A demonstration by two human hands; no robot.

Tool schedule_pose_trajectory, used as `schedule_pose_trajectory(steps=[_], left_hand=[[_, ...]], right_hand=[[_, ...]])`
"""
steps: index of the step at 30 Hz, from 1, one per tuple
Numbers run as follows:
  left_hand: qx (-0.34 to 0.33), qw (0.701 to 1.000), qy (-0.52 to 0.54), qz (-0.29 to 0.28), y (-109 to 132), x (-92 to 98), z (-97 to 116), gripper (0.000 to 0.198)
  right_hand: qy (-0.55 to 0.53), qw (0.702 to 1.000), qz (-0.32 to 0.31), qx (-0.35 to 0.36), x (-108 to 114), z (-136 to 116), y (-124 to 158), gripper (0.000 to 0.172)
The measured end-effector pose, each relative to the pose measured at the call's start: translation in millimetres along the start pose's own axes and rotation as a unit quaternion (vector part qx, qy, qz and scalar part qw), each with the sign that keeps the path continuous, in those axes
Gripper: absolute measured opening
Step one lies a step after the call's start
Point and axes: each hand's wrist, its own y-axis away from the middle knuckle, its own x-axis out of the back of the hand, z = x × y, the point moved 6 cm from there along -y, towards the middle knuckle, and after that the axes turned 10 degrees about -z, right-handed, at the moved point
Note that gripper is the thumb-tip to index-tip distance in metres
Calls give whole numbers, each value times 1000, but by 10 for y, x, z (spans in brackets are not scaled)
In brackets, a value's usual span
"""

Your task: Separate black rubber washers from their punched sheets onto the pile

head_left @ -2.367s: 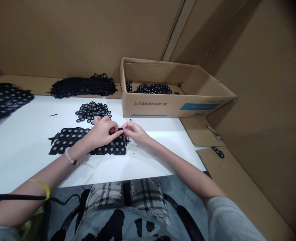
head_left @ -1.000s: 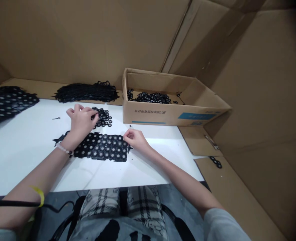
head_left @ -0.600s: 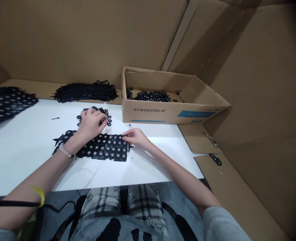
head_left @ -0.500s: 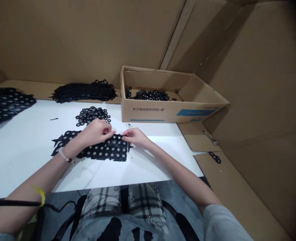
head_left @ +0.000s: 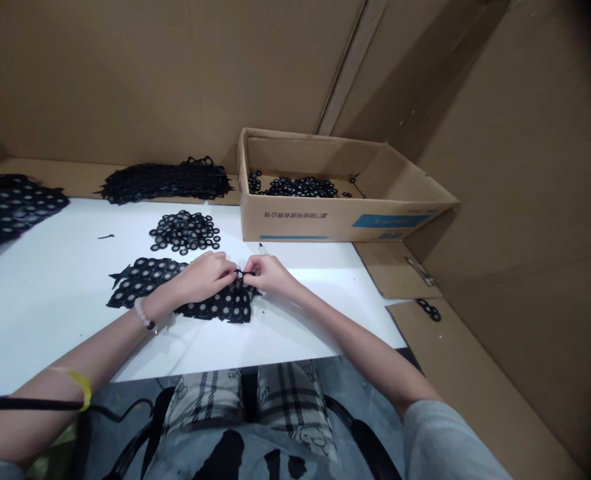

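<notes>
A black sheet dotted with pale round discs (head_left: 140, 280) lies on the white table, partly hidden under my left hand. My left hand (head_left: 210, 275) pinches the sheet's upper edge near its right end. Close beside it, my right hand (head_left: 265, 273) grips the same edge with thumb and forefinger, and a bit of black material shows between the two hands. Behind my left hand is a loose pile of small black rings (head_left: 185, 232) with greyish centres.
A cardboard box (head_left: 320, 220) holding more black rings stands behind the hands. Stacked black sheets (head_left: 165, 183) lie at the back, more dotted sheets (head_left: 10, 210) at far left. Tweezers (head_left: 419, 271) and a joined ring strip (head_left: 428, 310) lie on cardboard at right. A cable crosses my left forearm.
My left hand has moved right and slightly down, from beside the ring pile to the sheet's edge near my right hand. The sheet's right upper part is now lifted or bunched between them.
</notes>
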Motion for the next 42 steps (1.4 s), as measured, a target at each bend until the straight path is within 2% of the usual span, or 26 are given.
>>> schedule_pose_trajectory(steps=[6, 10, 12, 14, 16, 19, 21, 24, 26, 28, 31, 33, 37, 42], left_hand=[[10, 996, 90, 9, 3, 81, -124, 31], [28, 977, 213, 14, 22, 155, -243, 32], [40, 972, 228, 30, 37, 198, -285, 34], [47, 982, 172, 66, 64, 271, -310, 33], [76, 985, 74, 134, 123, 378, -371, 31], [176, 950, -50, 252, 278, 519, -566, 33], [246, 923, -94, 281, 357, 528, -710, 35], [296, 908, -135, 265, 372, 470, -784, 36], [280, 912, -148, 261, 336, 456, -691, 36], [207, 939, -135, 238, 256, 445, -503, 31], [57, 992, -60, 97, 110, 320, -186, 29], [16, 999, -28, 20, 73, 229, -57, 35], [29, 999, -27, -4, 49, 132, -30, 36], [19, 999, 0, -40, 22, 7, -96, 30]], right_hand=[[24, 999, 21, -29, 39, -28, 16, 8], [47, 998, 26, -12, 69, -28, 27, 11], [34, 999, 8, -4, 65, -7, 25, 8], [6, 1000, -15, -2, 49, 21, 20, 7], [3, 1000, -16, -2, 54, 35, 18, 10], [15, 1000, -4, -5, 72, 58, 10, 23], [-6, 1000, -13, -12, 64, 94, -7, 31], [-88, 994, -48, -32, 16, 156, -35, 27], [-146, 986, -71, -40, -24, 160, -39, 19], [-184, 979, -84, -30, -52, 124, -36, 15], [-205, 975, -90, -1, -67, 50, -35, 15], [-207, 973, -96, 25, -71, 9, -42, 13], [-203, 973, -95, 61, -75, -21, -60, 13], [-159, 983, -76, 44, -108, 3, -58, 9]])
